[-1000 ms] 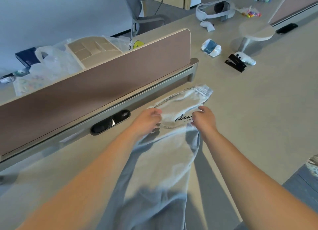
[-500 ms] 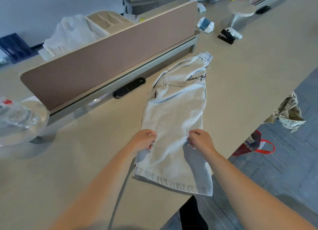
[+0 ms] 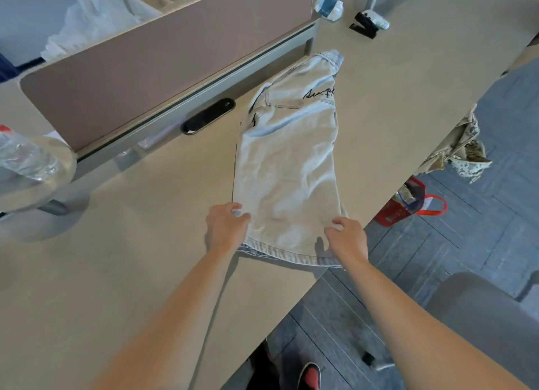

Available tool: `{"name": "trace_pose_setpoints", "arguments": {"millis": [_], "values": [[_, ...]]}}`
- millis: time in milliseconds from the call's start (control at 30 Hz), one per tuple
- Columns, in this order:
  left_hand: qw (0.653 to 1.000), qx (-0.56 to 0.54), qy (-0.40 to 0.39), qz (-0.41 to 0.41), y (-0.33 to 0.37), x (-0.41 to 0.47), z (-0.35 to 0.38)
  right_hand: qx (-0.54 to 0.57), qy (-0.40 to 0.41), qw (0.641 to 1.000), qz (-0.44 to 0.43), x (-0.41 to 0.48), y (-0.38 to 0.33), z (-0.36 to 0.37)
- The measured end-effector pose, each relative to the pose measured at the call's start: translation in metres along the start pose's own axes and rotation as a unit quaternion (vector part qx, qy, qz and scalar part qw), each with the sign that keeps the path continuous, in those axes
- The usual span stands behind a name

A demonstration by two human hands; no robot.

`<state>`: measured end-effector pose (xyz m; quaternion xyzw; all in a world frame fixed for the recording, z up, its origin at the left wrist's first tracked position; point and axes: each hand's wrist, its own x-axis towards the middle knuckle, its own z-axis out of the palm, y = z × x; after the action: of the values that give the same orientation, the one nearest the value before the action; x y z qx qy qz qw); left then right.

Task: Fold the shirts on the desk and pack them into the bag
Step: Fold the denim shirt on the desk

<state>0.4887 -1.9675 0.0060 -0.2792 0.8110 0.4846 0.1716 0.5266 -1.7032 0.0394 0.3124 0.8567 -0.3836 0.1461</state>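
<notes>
A pale denim garment [image 3: 288, 162] with black script near its far end lies flat and lengthwise on the beige desk [image 3: 122, 243]. Its near hem sits close to the desk's front edge. My left hand [image 3: 226, 226] rests on the hem's left corner with the fingers curled loosely on the cloth. At the right corner, my right hand [image 3: 345, 238] lies with its fingers spread on the fabric. Neither hand lifts the cloth. A red bag [image 3: 408, 207] stands on the floor beyond the desk edge. A patterned garment [image 3: 463, 147] hangs off that edge.
A brown divider panel [image 3: 163, 57] runs along the back, with a black cable slot [image 3: 208, 117] below it. A black stapler [image 3: 364, 28] and a small packet [image 3: 328, 6] lie at the far right. A plastic bottle [image 3: 23, 156] is on the left and a grey chair [image 3: 484, 311] at the lower right.
Both hands have slid along the garment from its far end to the near hem. The cloth now lies flatter and stretched out on the desk.
</notes>
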Motion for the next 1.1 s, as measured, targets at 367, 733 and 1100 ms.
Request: {"name": "trace_pose_setpoints", "arguments": {"millis": [367, 733, 1100], "values": [[0.997, 0.018, 0.000, -0.077, -0.009, -0.030, 0.016, 0.004, -0.003, 0.992, 0.122, 0.027, 0.046, 0.013], [0.989, -0.131, -0.043, -0.045, -0.007, -0.114, -0.002, 0.189, -0.077, 0.970, 0.135, -0.029, 0.067, -0.052], [0.949, -0.311, -0.049, 0.013, 0.056, -0.154, -0.053, 0.457, -0.073, 0.877, 0.124, -0.072, -0.019, -0.115]]}}
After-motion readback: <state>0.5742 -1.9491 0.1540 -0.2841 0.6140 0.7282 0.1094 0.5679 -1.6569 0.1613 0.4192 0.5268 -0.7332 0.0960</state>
